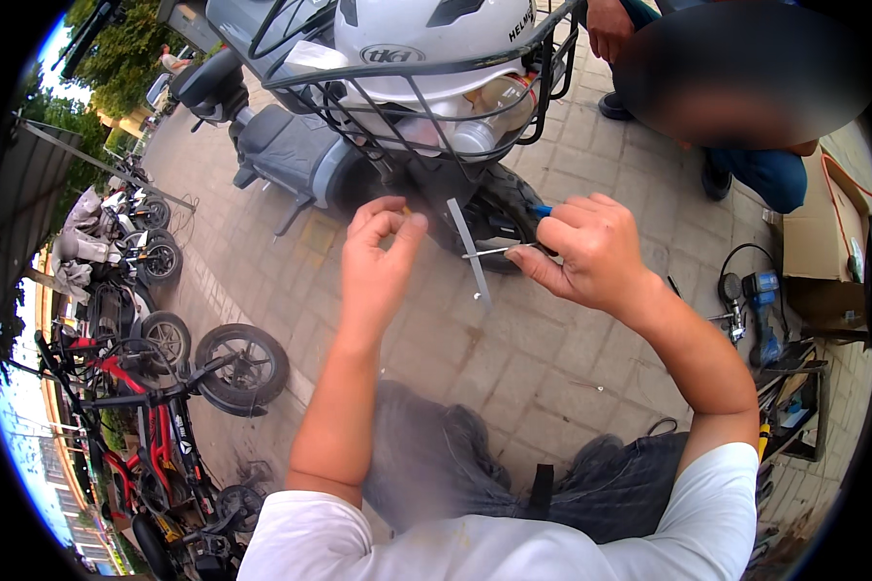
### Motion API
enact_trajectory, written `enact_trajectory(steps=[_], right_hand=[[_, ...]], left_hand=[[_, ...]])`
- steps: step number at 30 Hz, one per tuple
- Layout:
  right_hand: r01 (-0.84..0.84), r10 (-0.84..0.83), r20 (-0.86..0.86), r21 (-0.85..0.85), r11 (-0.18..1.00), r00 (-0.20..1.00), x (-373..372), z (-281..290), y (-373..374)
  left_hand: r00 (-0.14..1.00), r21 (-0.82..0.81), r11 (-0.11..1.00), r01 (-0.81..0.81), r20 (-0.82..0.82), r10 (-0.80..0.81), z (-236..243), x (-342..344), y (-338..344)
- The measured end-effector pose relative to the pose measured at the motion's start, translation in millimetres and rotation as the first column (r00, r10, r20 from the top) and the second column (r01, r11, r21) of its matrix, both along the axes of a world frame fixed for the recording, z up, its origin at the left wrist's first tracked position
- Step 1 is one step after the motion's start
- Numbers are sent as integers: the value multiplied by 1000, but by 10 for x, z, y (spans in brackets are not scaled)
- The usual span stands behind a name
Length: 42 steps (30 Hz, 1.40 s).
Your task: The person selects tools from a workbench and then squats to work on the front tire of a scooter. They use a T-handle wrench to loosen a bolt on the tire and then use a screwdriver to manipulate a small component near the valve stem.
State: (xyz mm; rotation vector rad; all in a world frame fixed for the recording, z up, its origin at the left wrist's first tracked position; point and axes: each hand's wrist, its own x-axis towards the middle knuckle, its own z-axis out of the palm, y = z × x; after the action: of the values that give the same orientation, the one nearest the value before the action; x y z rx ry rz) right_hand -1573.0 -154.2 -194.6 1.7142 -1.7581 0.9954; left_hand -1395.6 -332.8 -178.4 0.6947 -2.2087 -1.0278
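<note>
My right hand point(586, 252) is closed around a tool with a thin metal shaft point(487, 254), like a screwdriver; its grip is mostly hidden in my fingers. A bit of blue point(543, 210) shows beside the index finger. The shaft crosses a narrow grey metal strip point(466, 242), which slants down in front of the scooter's front wheel point(504, 208). Whether the strip is fastened to anything, I cannot tell. To the left of the strip, my left hand point(378, 254) is bent into a pinch, with a tiny yellowish spot at its fingertips.
Ahead stands a grey scooter point(291, 155), its black wire basket point(407, 76) holding a white helmet point(436, 39). A person point(765, 179) crouches at the far right. Near them are a cardboard box point(819, 232) and a blue power tool point(765, 315). Red bikes point(155, 426) stand at left.
</note>
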Motion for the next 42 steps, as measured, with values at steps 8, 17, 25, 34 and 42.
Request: enact_trajectory(steps=[8, 17, 25, 34, 42], right_hand=[[23, -23, 149, 7, 1000, 989, 19, -33, 15], [12, -22, 204, 48, 999, 979, 18, -50, 4], [17, -35, 196, 93, 996, 980, 14, -59, 0], [8, -23, 179, 83, 997, 984, 4, -48, -3], [-8, -12, 179, 113, 994, 984, -1, -2, 18]], left_hand=[[950, 52, 952, 303, -89, -298, -5, -86, 229], [924, -17, 947, 320, -217, -316, -16, -117, 267], [932, -222, 937, 271, -183, -313, 7, -110, 283], [940, -358, 897, 257, -124, -319, 62, -127, 332], [936, -224, 933, 282, -148, -318, 24, -147, 348]])
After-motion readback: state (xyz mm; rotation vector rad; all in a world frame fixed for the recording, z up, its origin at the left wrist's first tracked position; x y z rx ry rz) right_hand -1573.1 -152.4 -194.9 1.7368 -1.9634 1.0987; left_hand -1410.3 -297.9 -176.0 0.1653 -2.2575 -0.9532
